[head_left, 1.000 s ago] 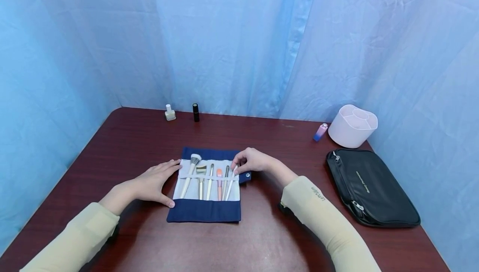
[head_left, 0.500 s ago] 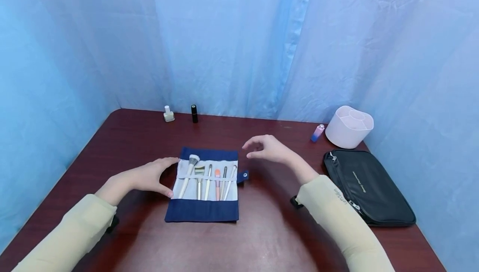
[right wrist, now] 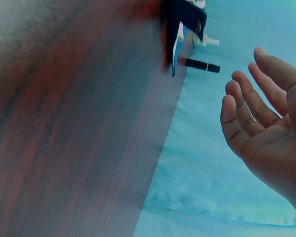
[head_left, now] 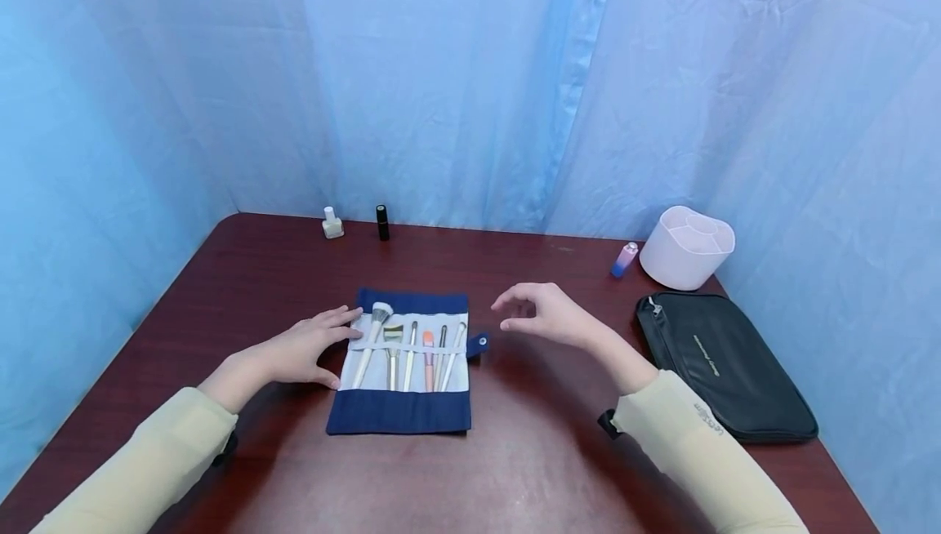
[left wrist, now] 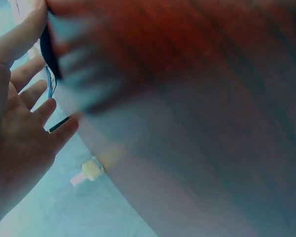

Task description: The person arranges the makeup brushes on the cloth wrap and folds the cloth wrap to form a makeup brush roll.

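Observation:
A navy fabric brush roll lies unrolled mid-table, with several makeup brushes tucked under its white band. My left hand lies flat with straight fingers on the roll's left edge. My right hand hovers above the table just right of the roll's snap tab, fingers loosely bent and holding nothing. In the right wrist view that hand shows an empty palm; the left wrist view shows my left hand with spread fingers.
A black zip pouch lies at the right edge. Behind it stand a pink divided holder and a small pink-blue bottle. A nail polish bottle and a black lipstick tube stand at the back. Blue curtains surround the table.
My right hand let go of the rightmost brush, lifted off the roll and moved right. My left hand stayed at the roll's left edge.

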`<action>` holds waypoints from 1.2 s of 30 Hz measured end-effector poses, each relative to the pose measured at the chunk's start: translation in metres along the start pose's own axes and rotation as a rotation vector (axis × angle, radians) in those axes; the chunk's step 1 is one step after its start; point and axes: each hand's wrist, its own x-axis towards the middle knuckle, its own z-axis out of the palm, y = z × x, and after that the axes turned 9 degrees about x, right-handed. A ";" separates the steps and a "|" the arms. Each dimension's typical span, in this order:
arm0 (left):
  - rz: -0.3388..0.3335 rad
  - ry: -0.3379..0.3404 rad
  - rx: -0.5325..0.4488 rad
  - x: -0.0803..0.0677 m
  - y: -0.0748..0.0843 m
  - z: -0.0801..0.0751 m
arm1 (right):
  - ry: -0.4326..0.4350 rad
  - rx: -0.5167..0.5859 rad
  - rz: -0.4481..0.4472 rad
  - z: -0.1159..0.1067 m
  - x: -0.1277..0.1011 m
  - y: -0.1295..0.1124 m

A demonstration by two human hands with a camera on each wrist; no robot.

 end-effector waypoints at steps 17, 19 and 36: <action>0.098 0.133 0.171 0.000 0.041 0.009 | -0.124 -0.046 0.010 0.038 -0.016 -0.001; 0.113 0.133 0.171 0.000 0.044 0.009 | -0.171 -0.099 0.010 0.043 -0.019 -0.001; 0.251 0.077 0.006 0.004 0.048 0.014 | -0.147 -0.370 0.088 0.044 -0.029 0.014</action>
